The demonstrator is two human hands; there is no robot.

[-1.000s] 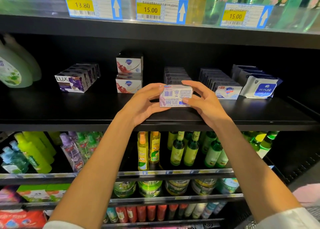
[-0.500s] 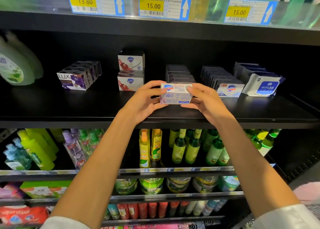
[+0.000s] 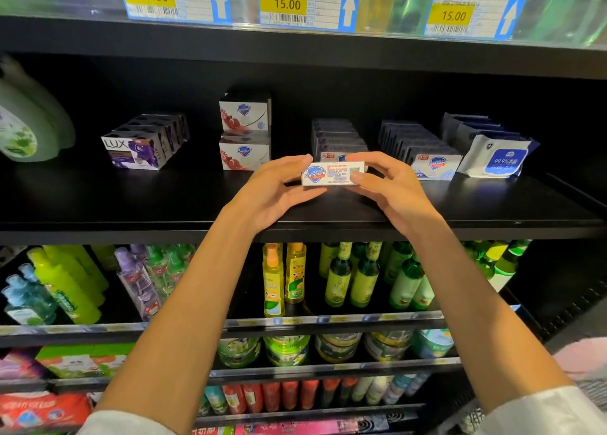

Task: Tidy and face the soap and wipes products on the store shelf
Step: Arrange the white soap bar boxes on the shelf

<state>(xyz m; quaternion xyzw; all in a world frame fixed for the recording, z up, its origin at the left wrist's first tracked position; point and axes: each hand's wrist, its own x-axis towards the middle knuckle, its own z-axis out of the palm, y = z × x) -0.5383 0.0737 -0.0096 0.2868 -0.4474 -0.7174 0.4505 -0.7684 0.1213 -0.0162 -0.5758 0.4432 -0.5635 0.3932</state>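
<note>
Both hands hold one white Safeguard soap box [image 3: 331, 173] just above the black shelf [image 3: 131, 201]. My left hand [image 3: 272, 194] grips its left end, thumb under and fingers over the top. My right hand [image 3: 391, 191] pinches its right end. A narrow side with the logo and small print faces me. Right behind it stands a row of the same soap boxes [image 3: 336, 137]. A second Safeguard row [image 3: 423, 153] sits to the right, then blue wipes packs [image 3: 496, 157]. To the left are two stacked red Safeguard boxes [image 3: 244, 132] and Lux soap boxes [image 3: 138, 150].
A pale green refill bottle [image 3: 23, 129] stands at the shelf's far left. Price tags [image 3: 299, 4] line the shelf edge above. Lower shelves hold green and yellow bottles [image 3: 341, 277], jars and red packs. The front strip of the soap shelf is bare black board.
The soap box has been turned in my hands, from its barcode face to a narrow side with the logo, and it sits a little farther back toward its row.
</note>
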